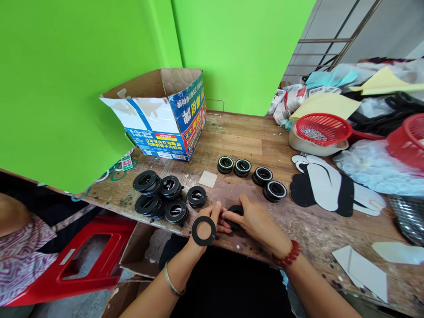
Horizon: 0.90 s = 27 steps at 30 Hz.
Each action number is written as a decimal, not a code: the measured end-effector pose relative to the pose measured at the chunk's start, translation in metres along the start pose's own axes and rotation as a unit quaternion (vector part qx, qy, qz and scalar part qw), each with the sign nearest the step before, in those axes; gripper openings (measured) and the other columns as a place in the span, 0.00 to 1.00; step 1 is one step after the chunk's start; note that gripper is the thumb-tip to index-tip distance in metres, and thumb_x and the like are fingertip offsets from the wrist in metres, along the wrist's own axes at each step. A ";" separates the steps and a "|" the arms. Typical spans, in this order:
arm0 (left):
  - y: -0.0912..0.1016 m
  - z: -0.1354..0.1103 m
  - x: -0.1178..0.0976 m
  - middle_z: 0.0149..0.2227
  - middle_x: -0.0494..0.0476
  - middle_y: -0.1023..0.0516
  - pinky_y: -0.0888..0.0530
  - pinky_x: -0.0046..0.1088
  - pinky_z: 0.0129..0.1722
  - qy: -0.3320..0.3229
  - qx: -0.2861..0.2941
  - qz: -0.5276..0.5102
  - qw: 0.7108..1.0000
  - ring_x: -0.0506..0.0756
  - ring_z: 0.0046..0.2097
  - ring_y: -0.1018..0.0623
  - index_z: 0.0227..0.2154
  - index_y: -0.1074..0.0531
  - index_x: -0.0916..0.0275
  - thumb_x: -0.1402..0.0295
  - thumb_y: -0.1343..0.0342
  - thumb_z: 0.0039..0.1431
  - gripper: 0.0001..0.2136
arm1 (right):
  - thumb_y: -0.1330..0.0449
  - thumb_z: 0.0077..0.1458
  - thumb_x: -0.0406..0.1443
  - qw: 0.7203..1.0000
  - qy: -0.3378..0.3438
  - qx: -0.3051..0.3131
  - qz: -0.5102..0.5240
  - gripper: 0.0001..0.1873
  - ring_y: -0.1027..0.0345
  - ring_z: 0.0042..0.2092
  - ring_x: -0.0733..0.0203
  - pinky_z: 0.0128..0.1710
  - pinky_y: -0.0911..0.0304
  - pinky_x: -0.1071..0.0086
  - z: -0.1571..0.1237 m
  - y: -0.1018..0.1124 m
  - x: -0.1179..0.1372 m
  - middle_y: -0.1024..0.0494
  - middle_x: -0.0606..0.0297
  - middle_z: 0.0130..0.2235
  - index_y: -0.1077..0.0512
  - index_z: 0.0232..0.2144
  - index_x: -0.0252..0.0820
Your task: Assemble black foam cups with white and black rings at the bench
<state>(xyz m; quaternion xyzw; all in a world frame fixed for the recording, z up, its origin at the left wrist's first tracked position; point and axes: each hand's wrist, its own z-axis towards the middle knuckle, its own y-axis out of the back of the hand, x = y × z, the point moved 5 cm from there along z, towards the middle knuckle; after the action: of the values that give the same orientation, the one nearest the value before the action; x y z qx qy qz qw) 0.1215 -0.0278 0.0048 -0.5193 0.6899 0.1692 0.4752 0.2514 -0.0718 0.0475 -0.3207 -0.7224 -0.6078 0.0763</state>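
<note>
My right hand (253, 216) is closed around a flat black ring piece (235, 217) near the table's front edge, thumb and fingers at its rim. From the other side, the curled fingers of my left hand (217, 216) meet the same piece. A loose black ring (195, 237) lies over the back of my left hand, with skin showing through its hole. To the left are several stacks of black rings (145, 182), and a separate small stack (196, 196) sits closer to my hand. Beyond my hands, black stacks with pale or greenish ring tops (242, 167) form a slanting row.
A cardboard box (149, 119) stands at the back left before a green panel (228, 53). Rightward are foot-shaped black and white cutouts (323, 181), a red basket (324, 121) and piled materials. A small beige square (208, 179) lies mid-table. Another person (23, 247) sits at left beside a red stool (89, 256).
</note>
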 end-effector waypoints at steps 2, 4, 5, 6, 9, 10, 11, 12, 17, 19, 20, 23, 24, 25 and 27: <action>-0.001 0.000 -0.001 0.21 0.52 0.28 0.24 0.24 0.21 -0.001 -0.004 -0.010 1.000 0.50 0.21 0.25 0.27 0.29 0.66 0.39 0.38 0.41 0.30 | 0.37 0.53 0.47 0.999 0.031 -0.010 0.015 0.20 0.31 0.34 0.55 0.30 0.45 0.68 -0.012 -0.004 0.000 0.26 0.60 0.36 0.35 0.40 0.41; -0.001 -0.003 -0.003 0.23 0.52 0.28 0.25 0.23 0.21 -0.005 -0.002 -0.025 1.000 0.50 0.22 0.25 0.27 0.28 0.67 0.40 0.38 0.42 0.30 | 0.35 0.50 0.43 0.997 0.061 -0.037 0.030 0.21 0.30 0.36 0.55 0.33 0.40 0.66 -0.022 -0.007 -0.005 0.28 0.60 0.39 0.34 0.44 0.43; 0.000 -0.005 -0.003 0.23 0.52 0.28 0.24 0.23 0.22 -0.007 -0.001 -0.033 0.999 0.50 0.22 0.24 0.29 0.28 0.67 0.40 0.38 0.42 0.29 | 0.34 0.49 0.40 0.995 0.074 -0.055 0.039 0.22 0.30 0.37 0.55 0.35 0.38 0.65 -0.026 -0.008 -0.008 0.29 0.60 0.40 0.33 0.46 0.44; 0.001 -0.008 -0.004 0.24 0.52 0.27 0.24 0.24 0.23 -0.012 -0.005 -0.043 0.999 0.50 0.23 0.24 0.30 0.29 0.67 0.41 0.38 0.43 0.29 | 0.34 0.48 0.38 0.992 0.083 -0.075 0.052 0.23 0.30 0.38 0.54 0.36 0.36 0.64 -0.028 -0.008 -0.012 0.30 0.60 0.41 0.32 0.48 0.45; 0.011 -0.021 -0.002 0.28 0.52 0.26 0.22 0.25 0.28 -0.042 -0.047 -0.071 0.995 0.51 0.27 0.22 0.34 0.30 0.64 0.41 0.36 0.42 0.29 | 0.35 0.48 0.36 0.977 0.108 -0.146 0.108 0.21 0.30 0.41 0.54 0.42 0.34 0.61 -0.024 0.001 -0.011 0.30 0.61 0.41 0.31 0.46 0.45; 0.014 -0.026 0.000 0.28 0.51 0.25 0.22 0.25 0.29 -0.050 -0.062 -0.077 0.994 0.51 0.28 0.22 0.33 0.31 0.63 0.42 0.35 0.40 0.29 | 0.35 0.48 0.37 0.970 0.121 -0.169 0.123 0.20 0.31 0.42 0.53 0.43 0.34 0.60 -0.020 0.006 -0.004 0.30 0.60 0.41 0.31 0.44 0.45; 0.016 -0.031 0.004 0.27 0.51 0.26 0.22 0.25 0.30 -0.053 -0.070 -0.079 0.993 0.51 0.28 0.22 0.32 0.31 0.63 0.42 0.34 0.39 0.29 | 0.34 0.48 0.37 0.964 0.134 -0.188 0.135 0.19 0.31 0.43 0.52 0.45 0.34 0.59 -0.016 0.011 0.007 0.29 0.60 0.42 0.31 0.44 0.44; 0.016 -0.034 0.008 0.26 0.50 0.26 0.23 0.25 0.30 -0.049 -0.066 -0.079 0.993 0.51 0.27 0.22 0.30 0.32 0.63 0.41 0.33 0.37 0.30 | 0.34 0.48 0.38 0.958 0.149 -0.198 0.143 0.19 0.32 0.44 0.52 0.46 0.35 0.58 -0.010 0.014 0.021 0.29 0.59 0.42 0.31 0.43 0.44; 0.011 -0.038 0.030 0.25 0.53 0.24 0.23 0.30 0.28 -0.016 -0.024 -0.073 0.997 0.53 0.24 0.24 0.29 0.28 0.64 0.43 0.29 0.29 0.31 | 0.31 0.47 0.38 0.962 0.193 -0.129 0.141 0.20 0.34 0.44 0.54 0.45 0.36 0.60 0.019 0.001 0.098 0.30 0.59 0.43 0.31 0.42 0.41; 0.012 -0.035 0.031 0.27 0.56 0.22 0.23 0.31 0.29 -0.018 -0.019 -0.083 0.996 0.54 0.25 0.23 0.31 0.27 0.64 0.45 0.28 0.28 0.31 | 0.30 0.46 0.41 0.970 0.199 -0.081 0.112 0.25 0.35 0.44 0.53 0.44 0.36 0.60 0.026 -0.012 0.113 0.31 0.58 0.44 0.31 0.45 0.39; 0.013 -0.034 0.030 0.27 0.56 0.22 0.23 0.32 0.29 -0.018 -0.015 -0.083 0.996 0.54 0.26 0.23 0.31 0.27 0.64 0.45 0.28 0.28 0.31 | 0.30 0.46 0.43 0.970 0.210 -0.064 0.105 0.28 0.35 0.44 0.53 0.44 0.36 0.60 0.029 -0.016 0.115 0.31 0.57 0.44 0.31 0.47 0.39; 0.015 -0.035 0.022 0.24 0.52 0.26 0.24 0.30 0.29 -0.016 -0.007 -0.058 0.998 0.52 0.25 0.25 0.26 0.29 0.64 0.43 0.30 0.30 0.30 | 0.34 0.53 0.45 0.958 0.250 -0.102 0.094 0.25 0.37 0.47 0.53 0.48 0.38 0.61 0.040 -0.006 0.103 0.30 0.57 0.45 0.31 0.49 0.39; 0.016 -0.036 0.018 0.23 0.51 0.27 0.24 0.30 0.29 -0.015 -0.004 -0.048 0.999 0.52 0.25 0.25 0.25 0.30 0.64 0.42 0.31 0.31 0.29 | 0.36 0.56 0.43 0.957 0.244 -0.140 0.071 0.20 0.38 0.48 0.53 0.49 0.39 0.60 0.047 0.002 0.094 0.30 0.57 0.45 0.30 0.48 0.39; 0.015 -0.038 0.015 0.23 0.50 0.28 0.24 0.29 0.30 -0.012 -0.002 -0.043 0.999 0.51 0.25 0.25 0.24 0.31 0.64 0.42 0.31 0.31 0.29 | 0.39 0.59 0.40 0.958 0.225 -0.179 0.027 0.14 0.39 0.48 0.52 0.50 0.41 0.59 0.055 0.012 0.083 0.30 0.55 0.45 0.29 0.46 0.39; 0.012 -0.041 0.007 0.23 0.50 0.28 0.24 0.27 0.30 -0.007 0.006 -0.042 0.999 0.50 0.27 0.25 0.24 0.31 0.64 0.42 0.32 0.33 0.29 | 0.43 0.60 0.34 0.955 0.167 -0.231 -0.078 0.09 0.42 0.49 0.48 0.50 0.43 0.56 0.075 0.028 0.063 0.30 0.51 0.45 0.26 0.41 0.38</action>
<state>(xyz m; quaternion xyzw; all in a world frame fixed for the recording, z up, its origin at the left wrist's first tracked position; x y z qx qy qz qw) 0.0913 -0.0568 0.0165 -0.5437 0.6650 0.1491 0.4899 0.2380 0.0224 0.0836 -0.1664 -0.5622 -0.8068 0.0726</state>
